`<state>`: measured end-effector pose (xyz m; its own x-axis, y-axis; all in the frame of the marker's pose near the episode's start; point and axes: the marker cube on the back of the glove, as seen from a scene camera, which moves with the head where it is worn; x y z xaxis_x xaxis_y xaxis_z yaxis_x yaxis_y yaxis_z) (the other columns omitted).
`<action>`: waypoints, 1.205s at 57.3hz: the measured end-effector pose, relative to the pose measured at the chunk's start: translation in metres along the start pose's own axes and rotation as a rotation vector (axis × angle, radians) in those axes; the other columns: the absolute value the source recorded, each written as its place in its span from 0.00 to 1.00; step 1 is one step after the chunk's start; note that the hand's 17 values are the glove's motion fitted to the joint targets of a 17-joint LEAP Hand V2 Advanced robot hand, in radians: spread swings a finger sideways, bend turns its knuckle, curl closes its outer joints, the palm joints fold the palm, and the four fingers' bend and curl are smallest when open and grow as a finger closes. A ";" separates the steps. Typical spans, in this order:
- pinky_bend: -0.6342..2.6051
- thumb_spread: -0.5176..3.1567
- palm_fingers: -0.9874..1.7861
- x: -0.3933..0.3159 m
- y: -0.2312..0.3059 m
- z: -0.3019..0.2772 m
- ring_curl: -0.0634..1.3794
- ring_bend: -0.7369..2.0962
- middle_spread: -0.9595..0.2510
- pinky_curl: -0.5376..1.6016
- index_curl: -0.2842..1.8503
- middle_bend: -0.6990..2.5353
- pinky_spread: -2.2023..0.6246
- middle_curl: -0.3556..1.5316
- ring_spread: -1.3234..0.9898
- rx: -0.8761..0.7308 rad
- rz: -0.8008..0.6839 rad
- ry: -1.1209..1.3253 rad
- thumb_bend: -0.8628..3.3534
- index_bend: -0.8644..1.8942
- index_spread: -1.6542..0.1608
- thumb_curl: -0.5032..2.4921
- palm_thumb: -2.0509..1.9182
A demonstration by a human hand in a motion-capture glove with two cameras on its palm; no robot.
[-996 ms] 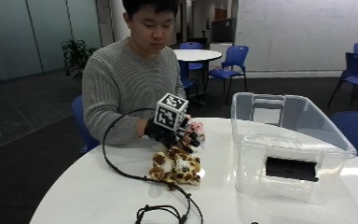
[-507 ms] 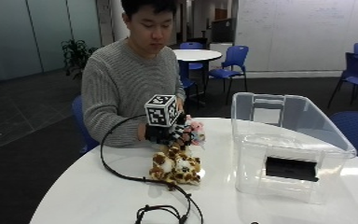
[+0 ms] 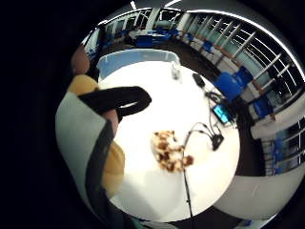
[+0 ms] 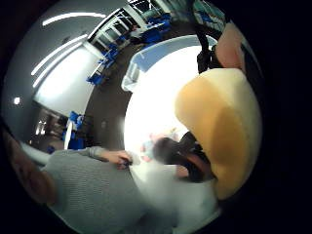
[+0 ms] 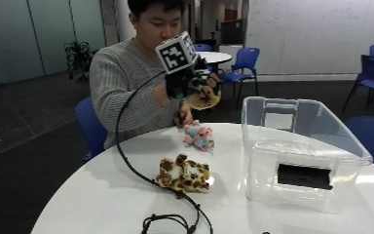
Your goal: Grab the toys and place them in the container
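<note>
My gloved right hand (image 5: 186, 82) is raised well above the round white table (image 5: 109, 195) and grips a yellow and tan plush toy (image 5: 202, 99), which fills much of the thumb side palm view (image 4: 219, 126). A pink plush (image 5: 196, 135) lies on the table below the hand, with the person's bare left hand (image 5: 182, 116) just behind it. Nearer the front lies a spotted leopard plush (image 5: 184, 175), also in the little finger side palm view (image 3: 169, 151). The clear plastic container (image 5: 316, 141) stands open at the right, apart from the hand.
A black cable (image 5: 167, 222) runs from the glove across the table past the leopard plush and coils at the front edge. Small devices (image 3: 221, 113) lie at the table's far side. Blue chairs (image 5: 245, 61) stand behind the person.
My right hand has risen from the table surface to about chest height, carrying the yellow plush with it. The pink plush now lies uncovered where the hand had been.
</note>
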<state>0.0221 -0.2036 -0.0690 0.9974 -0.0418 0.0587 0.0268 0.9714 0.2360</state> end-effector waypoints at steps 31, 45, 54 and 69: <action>0.55 0.44 0.55 -0.009 -0.187 0.137 0.44 0.52 0.54 0.45 0.45 0.35 0.67 0.49 0.36 -0.142 0.135 0.031 0.21 0.36 0.64 0.45 0.63; 0.52 0.49 0.29 0.000 -0.167 0.144 0.36 0.37 0.60 0.43 0.43 0.27 0.76 0.45 0.46 -0.262 0.129 -0.007 0.19 0.37 0.67 0.37 0.53; 0.49 0.49 0.30 -0.017 -0.147 0.136 0.33 0.34 0.63 0.41 0.39 0.26 0.79 0.41 0.50 -0.257 0.057 -0.036 0.20 0.36 0.68 0.34 0.51; 0.47 0.50 0.31 -0.051 -0.073 0.104 0.31 0.32 0.65 0.40 0.35 0.26 0.80 0.38 0.53 -0.259 -0.070 -0.101 0.20 0.37 0.69 0.31 0.51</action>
<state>-0.0380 -0.2970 0.0113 0.9812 -0.1211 0.1502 0.1243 0.9922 -0.0117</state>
